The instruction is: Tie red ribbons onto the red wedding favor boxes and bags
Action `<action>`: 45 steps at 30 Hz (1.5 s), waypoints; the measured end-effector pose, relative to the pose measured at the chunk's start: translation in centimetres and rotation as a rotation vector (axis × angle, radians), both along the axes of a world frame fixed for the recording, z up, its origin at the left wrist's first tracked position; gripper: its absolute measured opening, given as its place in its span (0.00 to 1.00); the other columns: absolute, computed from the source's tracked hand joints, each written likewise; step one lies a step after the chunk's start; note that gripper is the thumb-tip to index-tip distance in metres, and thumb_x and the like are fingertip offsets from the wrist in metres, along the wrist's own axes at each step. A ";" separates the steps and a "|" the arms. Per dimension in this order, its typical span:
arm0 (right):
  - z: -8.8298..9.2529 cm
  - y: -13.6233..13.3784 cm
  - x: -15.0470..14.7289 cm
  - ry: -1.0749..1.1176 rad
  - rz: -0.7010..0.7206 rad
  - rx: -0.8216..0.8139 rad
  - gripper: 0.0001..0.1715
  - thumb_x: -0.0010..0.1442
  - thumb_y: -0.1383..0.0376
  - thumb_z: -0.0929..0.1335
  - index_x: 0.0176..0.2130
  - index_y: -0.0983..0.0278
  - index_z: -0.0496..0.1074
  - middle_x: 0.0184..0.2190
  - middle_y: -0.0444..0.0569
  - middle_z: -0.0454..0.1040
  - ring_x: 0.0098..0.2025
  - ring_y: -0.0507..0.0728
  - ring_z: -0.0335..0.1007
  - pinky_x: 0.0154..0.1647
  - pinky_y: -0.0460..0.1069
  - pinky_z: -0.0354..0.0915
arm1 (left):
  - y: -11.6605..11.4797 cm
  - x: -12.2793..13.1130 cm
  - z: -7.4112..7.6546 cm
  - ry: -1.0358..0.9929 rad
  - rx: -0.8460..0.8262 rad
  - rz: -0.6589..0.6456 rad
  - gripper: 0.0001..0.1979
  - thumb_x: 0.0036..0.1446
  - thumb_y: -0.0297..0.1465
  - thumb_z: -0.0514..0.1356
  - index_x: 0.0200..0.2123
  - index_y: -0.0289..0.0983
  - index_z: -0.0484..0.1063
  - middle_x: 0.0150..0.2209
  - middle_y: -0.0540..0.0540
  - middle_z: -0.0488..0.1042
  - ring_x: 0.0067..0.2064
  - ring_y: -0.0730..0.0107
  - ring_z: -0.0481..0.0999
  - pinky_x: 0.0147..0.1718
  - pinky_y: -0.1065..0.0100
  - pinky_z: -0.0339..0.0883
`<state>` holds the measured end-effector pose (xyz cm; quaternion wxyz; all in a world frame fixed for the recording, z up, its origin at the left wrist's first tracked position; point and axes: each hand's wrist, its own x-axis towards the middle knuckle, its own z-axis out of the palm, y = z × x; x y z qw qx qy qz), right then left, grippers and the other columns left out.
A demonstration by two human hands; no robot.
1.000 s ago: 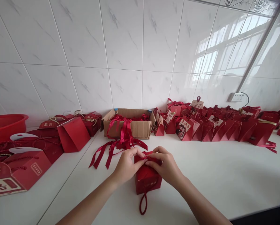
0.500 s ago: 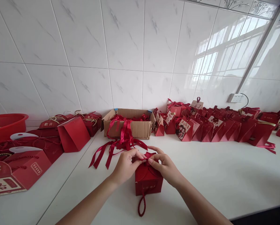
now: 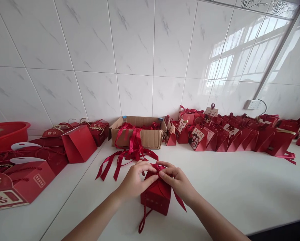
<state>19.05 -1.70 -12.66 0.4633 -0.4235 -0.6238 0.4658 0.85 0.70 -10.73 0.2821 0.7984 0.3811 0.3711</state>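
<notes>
A small red gift box (image 3: 155,197) stands on the white table in front of me, with a red rope handle (image 3: 143,225) hanging down its near side. On its top is a red ribbon (image 3: 160,167) formed into a bow or knot, and one tail drops past the right side. My left hand (image 3: 137,179) pinches the ribbon from the left, thumb and fingertips close together. From the right, my right hand (image 3: 176,180) also pinches it, its fingers meeting near the knot. The fingers partly cover the knot.
Behind the gift box, a cardboard box (image 3: 150,142) holds red ribbons, several spilling onto the table. Finished-looking red boxes (image 3: 230,137) line the wall at right. More red boxes (image 3: 79,144) and a red basin (image 3: 11,129) are at left. A socket (image 3: 252,104) is on the wall.
The gift box has turned slightly and shifted left, its rope handle swinging left with it. A ribbon tail now shows at the right. Both hands have stayed at the knot.
</notes>
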 end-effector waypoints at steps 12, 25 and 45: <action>3.5 -1.2 3.2 -0.472 0.098 0.241 0.11 0.61 0.64 0.65 0.34 0.58 0.77 0.41 0.48 0.77 0.41 0.58 0.72 0.41 0.51 0.65 | 0.4 -0.1 0.8 0.110 -0.058 -0.018 0.06 0.55 0.34 0.61 0.32 0.43 0.79 0.34 0.48 0.78 0.39 0.64 0.75 0.40 0.64 0.69; 5.0 0.2 4.7 -0.582 0.073 0.213 0.10 0.62 0.60 0.63 0.36 0.61 0.73 0.35 0.47 0.77 0.31 0.53 0.70 0.32 0.48 0.65 | -0.4 0.5 3.0 0.268 -0.079 -0.084 0.07 0.58 0.34 0.56 0.33 0.43 0.74 0.37 0.50 0.75 0.40 0.66 0.72 0.41 0.65 0.66; 0.9 0.5 3.5 -0.700 0.240 0.900 0.27 0.58 0.78 0.62 0.48 0.54 0.76 0.34 0.51 0.68 0.35 0.55 0.59 0.32 0.49 0.63 | 0.7 0.0 4.4 0.363 -0.173 -0.096 0.08 0.59 0.35 0.54 0.33 0.40 0.72 0.39 0.47 0.74 0.43 0.62 0.72 0.41 0.64 0.65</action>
